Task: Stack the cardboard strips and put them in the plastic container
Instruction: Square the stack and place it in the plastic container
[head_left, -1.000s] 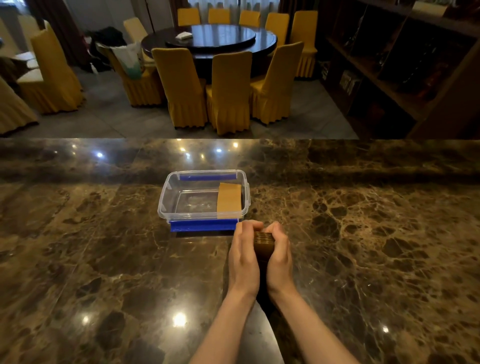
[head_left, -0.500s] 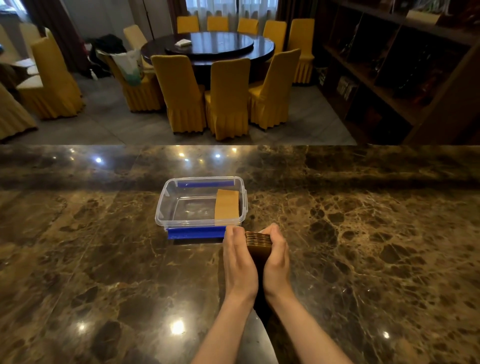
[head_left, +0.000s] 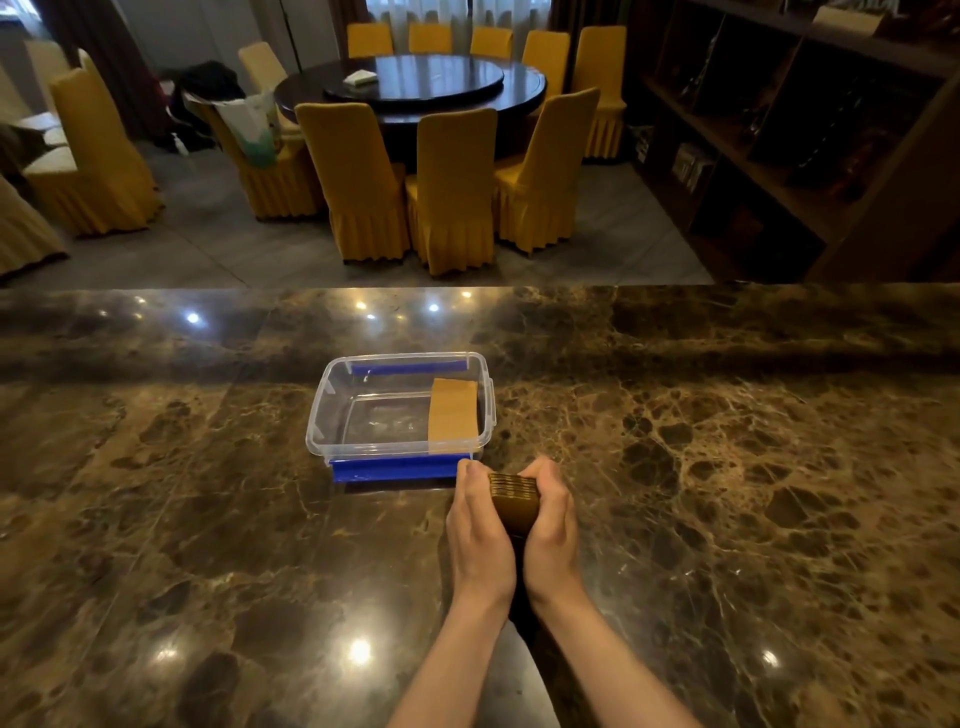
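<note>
A stack of brown cardboard strips is pressed between my two palms just above the marble counter. My left hand holds its left side and my right hand holds its right side; only the stack's far end and top show. Directly beyond my hands stands a clear plastic container with blue clips on its near and far sides. Another pile of cardboard strips lies inside it against the right wall.
The dark marble counter stretches wide on both sides. Past its far edge are yellow-covered chairs around a round dark table, and wooden shelving on the right.
My hands have opened slightly at the fingertips, so the stack's far end shows more. The view has tilted down a little; the container stays where it was.
</note>
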